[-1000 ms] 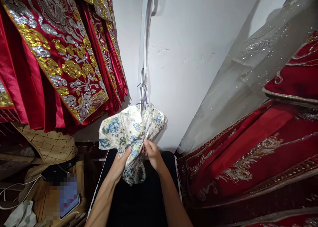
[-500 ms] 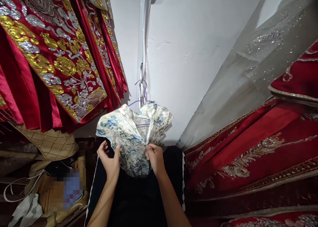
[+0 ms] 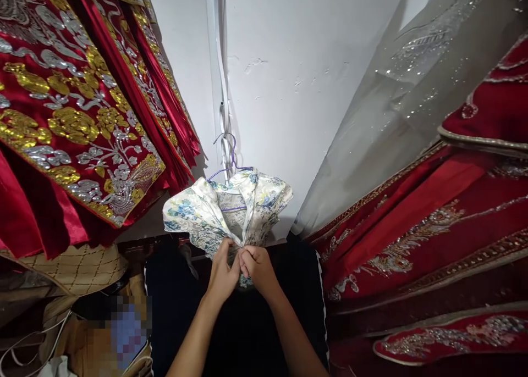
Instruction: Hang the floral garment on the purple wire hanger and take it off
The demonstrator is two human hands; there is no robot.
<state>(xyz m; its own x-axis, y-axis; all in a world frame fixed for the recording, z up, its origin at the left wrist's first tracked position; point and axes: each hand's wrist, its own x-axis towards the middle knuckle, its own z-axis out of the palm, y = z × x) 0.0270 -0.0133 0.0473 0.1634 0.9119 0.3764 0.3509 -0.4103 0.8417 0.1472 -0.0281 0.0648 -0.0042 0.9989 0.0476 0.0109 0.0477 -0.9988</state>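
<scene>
A short-sleeved floral shirt point(image 3: 198, 215), white with blue and yellow flowers, hangs on a purple wire hanger point(image 3: 234, 153) in front of me. Its collar lies spread, and its front edges meet at my fingers. My left hand point(image 3: 225, 270) pinches one front edge just below the neck opening. Right beside it, touching, my right hand point(image 3: 253, 264) is closed on the other front edge. Any button or small fastener between the fingertips is hidden. The shirt's lower part drops behind my hands, over my dark-clothed lap.
Red garments with gold and silver sequins point(image 3: 74, 124) hang at the left. On the right are a sheer sparkling fabric point(image 3: 371, 102) and red embroidered garments point(image 3: 396, 245). A white strap point(image 3: 220, 53) runs down the wall above the hanger. A beige quilted cloth point(image 3: 78, 267) lies lower left.
My left hand, formerly apart with its fingers spread at the shirt's side, has moved right to the front edge beside my right hand. The view has shifted slightly.
</scene>
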